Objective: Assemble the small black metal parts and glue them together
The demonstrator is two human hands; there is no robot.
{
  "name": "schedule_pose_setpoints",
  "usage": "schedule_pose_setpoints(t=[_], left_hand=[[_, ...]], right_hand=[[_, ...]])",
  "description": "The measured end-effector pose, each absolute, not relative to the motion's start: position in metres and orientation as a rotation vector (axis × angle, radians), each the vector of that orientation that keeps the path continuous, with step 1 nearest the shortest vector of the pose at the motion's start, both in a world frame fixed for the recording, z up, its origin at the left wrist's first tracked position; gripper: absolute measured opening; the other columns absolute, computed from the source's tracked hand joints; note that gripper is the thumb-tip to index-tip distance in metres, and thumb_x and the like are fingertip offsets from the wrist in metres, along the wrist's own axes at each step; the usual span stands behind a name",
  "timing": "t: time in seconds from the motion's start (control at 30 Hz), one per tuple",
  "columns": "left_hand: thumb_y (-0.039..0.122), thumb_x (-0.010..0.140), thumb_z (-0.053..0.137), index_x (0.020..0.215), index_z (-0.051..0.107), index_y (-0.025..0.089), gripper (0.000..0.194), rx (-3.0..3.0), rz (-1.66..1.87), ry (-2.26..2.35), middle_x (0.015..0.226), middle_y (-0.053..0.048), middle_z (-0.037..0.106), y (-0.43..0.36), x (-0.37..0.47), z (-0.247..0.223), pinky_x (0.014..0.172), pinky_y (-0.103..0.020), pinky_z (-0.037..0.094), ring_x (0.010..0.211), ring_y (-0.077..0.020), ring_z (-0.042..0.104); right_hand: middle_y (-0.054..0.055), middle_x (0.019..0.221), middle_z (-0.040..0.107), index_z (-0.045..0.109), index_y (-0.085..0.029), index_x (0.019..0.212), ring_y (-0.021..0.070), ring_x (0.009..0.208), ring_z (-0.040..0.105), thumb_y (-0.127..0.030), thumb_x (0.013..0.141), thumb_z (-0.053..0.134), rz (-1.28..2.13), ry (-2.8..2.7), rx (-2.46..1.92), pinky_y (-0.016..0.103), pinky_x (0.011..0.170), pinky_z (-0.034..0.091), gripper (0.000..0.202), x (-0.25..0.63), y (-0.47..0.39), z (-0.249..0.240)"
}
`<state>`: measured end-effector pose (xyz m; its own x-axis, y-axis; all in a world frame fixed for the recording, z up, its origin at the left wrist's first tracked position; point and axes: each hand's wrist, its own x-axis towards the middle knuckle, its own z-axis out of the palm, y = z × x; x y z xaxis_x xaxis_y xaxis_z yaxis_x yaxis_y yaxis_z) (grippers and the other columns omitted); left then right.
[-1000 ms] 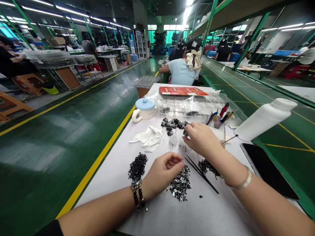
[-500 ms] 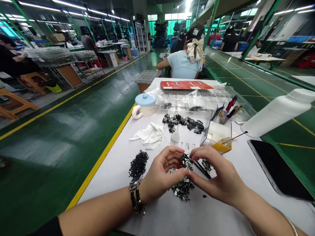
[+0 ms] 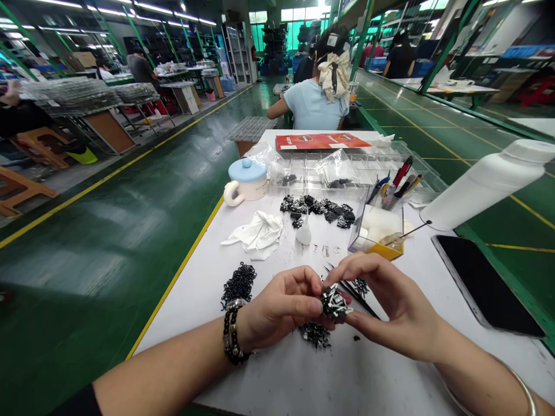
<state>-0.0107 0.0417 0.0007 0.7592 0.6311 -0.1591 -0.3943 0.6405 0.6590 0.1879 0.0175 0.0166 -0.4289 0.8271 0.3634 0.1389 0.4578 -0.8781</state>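
Observation:
Between my two hands is a clump of small black and silver metal parts [image 3: 335, 303]. My left hand [image 3: 284, 303] pinches its left side with thumb and fingers. On the other side, my right hand [image 3: 385, 306] grips the clump between thumb and fingertips. Below them a pile of similar small parts [image 3: 315, 335] lies on the white table [image 3: 277, 378], partly hidden by my left hand. Black tweezers [image 3: 358, 297] rest on the table behind my right hand, beside a small heap of black pieces [image 3: 361, 286]. Left of my left wrist sits a pile of black hook-like pieces [image 3: 239, 283].
Farther back are a white cloth [image 3: 256, 236], a lidded mug [image 3: 247, 180], a row of black part clusters [image 3: 318, 209] and a clear plastic tray [image 3: 303, 164]. To the right stand a pen box [image 3: 377, 231], a white bottle [image 3: 485, 188] and a phone [image 3: 488, 286]. A person [image 3: 315, 101] sits ahead.
The clump has turned, showing more of its silver side, and sits slightly lower in my hands. My fingers have closed in around it. The view has shifted a little.

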Motion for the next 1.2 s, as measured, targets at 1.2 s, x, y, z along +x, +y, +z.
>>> schedule_pose_setpoints(t=[1.2], left_hand=[[0.021, 0.071, 0.070, 0.104, 0.061, 0.016, 0.035, 1.468, 0.861, 1.037, 0.084, -0.003, 0.063, 0.030, -0.012, 0.011, 0.073, -0.027, 0.054, 0.077, -0.0135, 0.060]], right_hand=[[0.008, 0.093, 0.054, 0.055, -0.019, 0.069, 0.0204, 0.079, 0.053, -0.032, 0.061, 0.074, 0.830, -1.540, -1.435, 0.045, 0.083, 0.044, 0.024, 0.145, 0.114, -0.022]])
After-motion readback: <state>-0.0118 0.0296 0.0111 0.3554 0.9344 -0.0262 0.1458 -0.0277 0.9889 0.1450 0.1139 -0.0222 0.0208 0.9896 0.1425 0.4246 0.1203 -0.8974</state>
